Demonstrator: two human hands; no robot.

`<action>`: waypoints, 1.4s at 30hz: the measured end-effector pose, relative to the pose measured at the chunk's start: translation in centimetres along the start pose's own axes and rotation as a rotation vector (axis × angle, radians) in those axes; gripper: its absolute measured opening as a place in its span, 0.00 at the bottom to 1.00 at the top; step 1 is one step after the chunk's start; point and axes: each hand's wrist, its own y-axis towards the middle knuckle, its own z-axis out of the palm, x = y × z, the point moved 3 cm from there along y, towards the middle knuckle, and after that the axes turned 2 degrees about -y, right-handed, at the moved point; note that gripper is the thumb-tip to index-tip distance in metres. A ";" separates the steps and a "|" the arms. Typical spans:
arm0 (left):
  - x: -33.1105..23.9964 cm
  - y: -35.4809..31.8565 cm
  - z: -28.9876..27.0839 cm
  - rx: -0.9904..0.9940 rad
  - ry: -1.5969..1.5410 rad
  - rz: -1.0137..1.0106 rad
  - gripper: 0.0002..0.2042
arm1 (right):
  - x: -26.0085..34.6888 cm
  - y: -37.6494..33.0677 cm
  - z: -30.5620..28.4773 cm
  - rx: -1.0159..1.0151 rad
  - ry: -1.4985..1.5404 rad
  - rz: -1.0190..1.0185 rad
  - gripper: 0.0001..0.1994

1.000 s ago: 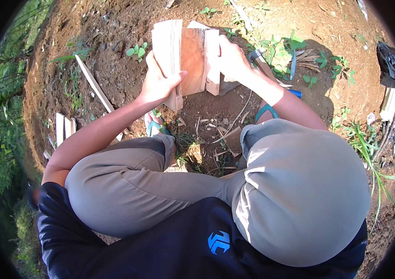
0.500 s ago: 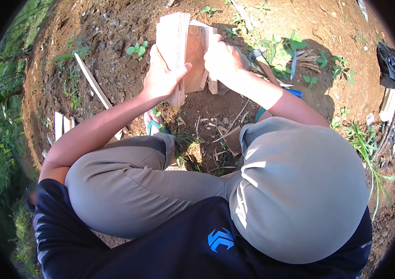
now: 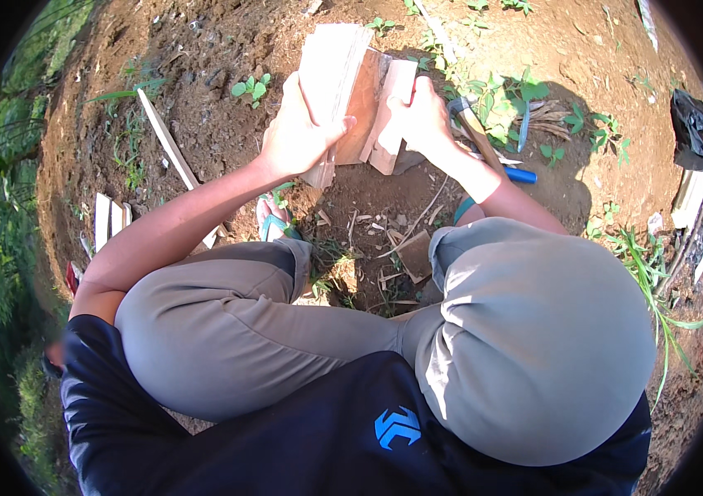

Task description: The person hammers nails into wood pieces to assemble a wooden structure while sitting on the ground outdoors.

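Note:
My left hand [image 3: 294,136] is closed around the left side of a thick, pale wood piece [image 3: 335,70], its thumb lying across the front. My right hand [image 3: 426,124] grips a narrower wood piece [image 3: 391,116] with a reddish face, which leans to the right. Between the two stands a brown wooden board [image 3: 361,107], partly covered by the pale piece. All three are upright or slightly tilted in front of my feet. What they rest on is partly hidden.
Right of my right hand lies a tool with a metal head and wooden handle [image 3: 475,128], near a blue cylinder [image 3: 521,175]. Wood chips [image 3: 380,227] litter the soil between my sandalled feet. A long wood strip [image 3: 165,136] lies left; a black plastic bag [image 3: 695,128] sits far right.
Both hands and the wood have shifted to the right in the picture. The narrow piece in my right hand has moved apart from the brown board and tilts more to the right.

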 end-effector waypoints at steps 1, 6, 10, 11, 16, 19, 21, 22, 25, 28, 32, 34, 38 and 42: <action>0.3 0.0 0.0 0.004 0.000 -0.013 0.46 | -0.1 0.0 0.2 -0.020 0.028 -0.008 0.18; -0.8 0.2 -0.4 0.016 0.055 0.049 0.47 | -2.1 0.1 0.6 -0.107 -0.017 -0.119 0.18; -1.5 -0.6 -0.3 0.076 0.033 -0.025 0.48 | -2.1 -0.8 0.4 -0.113 0.107 -0.141 0.19; -1.6 -0.7 -0.1 0.071 0.045 -0.026 0.48 | -2.5 -0.5 0.3 -0.096 0.100 -0.149 0.19; -0.5 -0.6 -0.2 0.052 -0.057 -0.025 0.47 | 0.9 1.3 -1.3 0.103 0.162 0.072 0.20; -0.6 -0.6 0.0 0.041 -0.079 -0.001 0.47 | 2.2 3.7 -2.9 0.219 0.146 0.093 0.24; -1.5 -1.0 -0.1 0.073 -0.091 -0.017 0.47 | -0.2 7.4 -2.7 0.382 0.153 0.032 0.22; -1.5 -0.8 0.0 0.075 -0.080 -0.020 0.47 | -1.4 8.7 -2.4 0.396 0.141 0.017 0.20; -1.6 -0.4 0.0 0.076 -0.040 -0.030 0.47 | -3.2 10.2 -2.0 0.445 0.105 -0.033 0.16; -1.8 -0.3 0.1 0.083 0.004 -0.058 0.48 | -3.8 8.8 -1.4 0.226 0.138 -0.204 0.15; -1.0 -1.1 0.0 0.058 0.015 -0.061 0.49 | -1.1 7.3 -2.0 0.395 0.052 -0.084 0.15; -1.4 -1.1 0.0 0.029 0.018 -0.051 0.47 | -0.8 8.2 -1.9 0.420 0.044 0.027 0.16; -2.2 -1.1 0.4 0.015 0.021 -0.080 0.44 | -3.5 13.1 -3.6 0.743 0.164 -0.204 0.17; -1.5 -1.2 0.3 0.015 0.018 -0.054 0.45 | -3.5 13.0 -3.4 0.957 0.372 -0.487 0.16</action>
